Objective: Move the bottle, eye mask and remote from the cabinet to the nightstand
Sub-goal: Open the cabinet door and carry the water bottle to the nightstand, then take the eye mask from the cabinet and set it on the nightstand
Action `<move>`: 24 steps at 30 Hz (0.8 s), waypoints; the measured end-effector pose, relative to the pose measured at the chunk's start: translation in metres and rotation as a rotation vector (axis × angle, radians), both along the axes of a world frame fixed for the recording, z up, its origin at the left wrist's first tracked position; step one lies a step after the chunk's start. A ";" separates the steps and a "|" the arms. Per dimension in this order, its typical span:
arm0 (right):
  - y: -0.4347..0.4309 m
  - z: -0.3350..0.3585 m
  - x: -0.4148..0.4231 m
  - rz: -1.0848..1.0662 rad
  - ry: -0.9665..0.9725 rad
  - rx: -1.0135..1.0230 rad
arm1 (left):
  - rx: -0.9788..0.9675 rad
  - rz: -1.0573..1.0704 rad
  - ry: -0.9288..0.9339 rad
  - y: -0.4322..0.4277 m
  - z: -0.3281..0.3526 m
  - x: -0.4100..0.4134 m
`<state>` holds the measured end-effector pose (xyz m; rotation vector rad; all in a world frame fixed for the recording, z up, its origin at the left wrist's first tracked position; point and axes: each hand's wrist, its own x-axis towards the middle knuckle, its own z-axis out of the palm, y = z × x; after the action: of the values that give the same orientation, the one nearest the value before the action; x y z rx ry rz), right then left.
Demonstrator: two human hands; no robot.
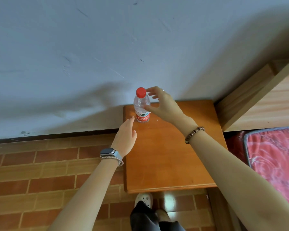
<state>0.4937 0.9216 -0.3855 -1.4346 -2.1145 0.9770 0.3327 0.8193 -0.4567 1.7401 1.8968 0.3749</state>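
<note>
A clear plastic bottle (141,105) with a red cap and red label stands upright at the far left corner of the orange wooden nightstand (170,157). My right hand (162,104) hovers just right of the bottle with fingers spread, the thumb near the bottle's side and the fingers near the cap, not closed round it. My left hand (126,137) reaches in from the left, fingers straight, its tips just short of the bottle's base. No eye mask, remote or cabinet is in view.
A white scuffed wall rises right behind the nightstand. A light wooden bed frame (260,97) and a red patterned mattress (277,164) lie to the right. Brick-patterned floor (40,172) lies to the left. My feet (145,200) stand at the nightstand's near edge.
</note>
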 end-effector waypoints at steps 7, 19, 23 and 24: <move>-0.048 0.079 0.037 -0.048 -0.389 0.168 | 0.101 -0.028 0.151 -0.042 0.102 -0.005; -0.182 0.213 0.082 -0.090 -0.443 0.257 | 0.240 -0.101 0.205 -0.140 0.258 0.009; -0.211 0.245 0.086 -0.137 -0.476 0.262 | 0.268 -0.141 0.221 -0.154 0.283 0.005; -0.218 0.252 0.088 -0.155 -0.489 0.261 | 0.272 -0.157 0.228 -0.155 0.288 0.004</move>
<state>0.5816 0.7039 -0.1338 -1.7965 -2.3013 0.2913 0.3366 0.6640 -0.1686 2.1770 1.9170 0.4048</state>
